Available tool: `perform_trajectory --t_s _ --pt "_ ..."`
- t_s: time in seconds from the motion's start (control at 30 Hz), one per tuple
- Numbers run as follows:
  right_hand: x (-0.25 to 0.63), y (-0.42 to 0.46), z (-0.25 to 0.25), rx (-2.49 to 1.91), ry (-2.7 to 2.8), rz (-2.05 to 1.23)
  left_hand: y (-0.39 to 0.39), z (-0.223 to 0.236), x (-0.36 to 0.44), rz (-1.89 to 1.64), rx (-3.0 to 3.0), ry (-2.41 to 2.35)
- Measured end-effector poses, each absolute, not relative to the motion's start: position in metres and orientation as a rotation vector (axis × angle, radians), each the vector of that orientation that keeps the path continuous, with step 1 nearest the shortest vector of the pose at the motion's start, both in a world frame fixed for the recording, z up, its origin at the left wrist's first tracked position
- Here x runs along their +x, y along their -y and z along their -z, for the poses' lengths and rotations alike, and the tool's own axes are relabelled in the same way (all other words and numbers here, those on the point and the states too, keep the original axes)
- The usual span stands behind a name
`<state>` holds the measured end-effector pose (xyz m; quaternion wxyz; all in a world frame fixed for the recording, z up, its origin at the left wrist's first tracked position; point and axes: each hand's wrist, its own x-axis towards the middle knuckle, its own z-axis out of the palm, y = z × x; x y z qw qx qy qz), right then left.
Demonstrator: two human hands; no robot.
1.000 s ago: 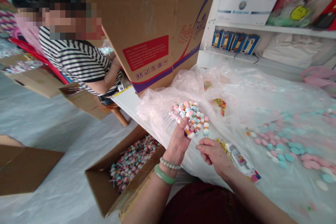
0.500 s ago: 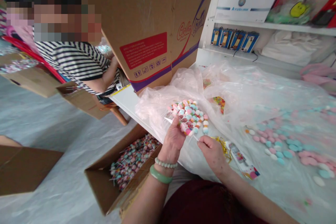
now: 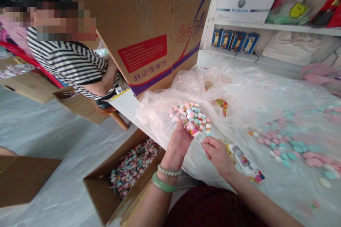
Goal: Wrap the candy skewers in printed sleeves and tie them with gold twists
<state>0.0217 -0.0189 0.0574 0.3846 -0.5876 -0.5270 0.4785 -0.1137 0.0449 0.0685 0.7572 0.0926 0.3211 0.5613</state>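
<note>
My left hand (image 3: 179,144), with a bead bracelet and a green bangle at its wrist, is closed around the clear printed wrapper of a candy stick (image 3: 190,127). Its colored candy pieces show through the wrapper. Between thumb and fingers, my right hand (image 3: 217,153) pinches the white stick end that points down and right. Just beyond both hands lies a pile of candy sticks (image 3: 195,109) threaded with pink, white, blue and orange pieces. Beside the right hand are gold twist ties (image 3: 230,150) and flat printed wrappers (image 3: 247,165).
An open carton (image 3: 99,188) full of finished candy sticks stands below the table's left edge. A tall cardboard box (image 3: 149,14) rises behind the pile. Loose candies (image 3: 298,147) lie at right under clear plastic sheeting (image 3: 247,81). A co-worker in a striped shirt (image 3: 71,62) sits at left.
The left hand has shifted slightly, and more of the wrapped candy stick shows. The right hand keeps its pinch on the stick end. The view has moved a little.
</note>
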Motion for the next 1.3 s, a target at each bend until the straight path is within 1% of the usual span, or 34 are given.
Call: perform_trajectory --t_s 0.13,0.23,0.37,0.5,0.77,0.87,1.0,1.17,1.3 --pt "0.028 0.022 -0.061 -1.396 1.148 -1.542 -0.057 -0.069 -0.126 -1.282 0.18 -0.707" --pt "0.03 0.024 -0.061 -1.343 1.067 -1.658 -0.061 -0.076 -0.13 -1.291 0.129 -0.744" --pt "0.032 0.021 -0.06 -1.332 0.996 -1.685 -0.058 -0.082 -0.124 -1.329 0.124 -0.803" --pt "0.027 0.019 -0.059 -1.315 0.984 -1.693 -0.052 -0.078 -0.109 -1.351 0.173 -0.85" --pt "0.019 0.019 -0.059 -1.287 0.865 -1.611 -0.044 -0.07 -0.1 -1.189 0.21 -0.685" --pt "0.026 0.017 -0.056 -1.231 0.822 -1.621 -0.039 -0.066 -0.103 -1.12 0.263 -0.763" --pt "0.033 0.017 -0.053 -1.175 0.754 -1.752 -0.038 -0.059 -0.108 -1.145 0.264 -0.794" --pt "0.038 0.019 -0.052 -1.047 0.641 -2.045 -0.048 -0.061 -0.117 -1.149 0.166 -0.759" --pt "0.042 0.018 -0.052 -1.017 0.593 -2.115 -0.053 -0.067 -0.118 -1.235 0.033 -0.834"
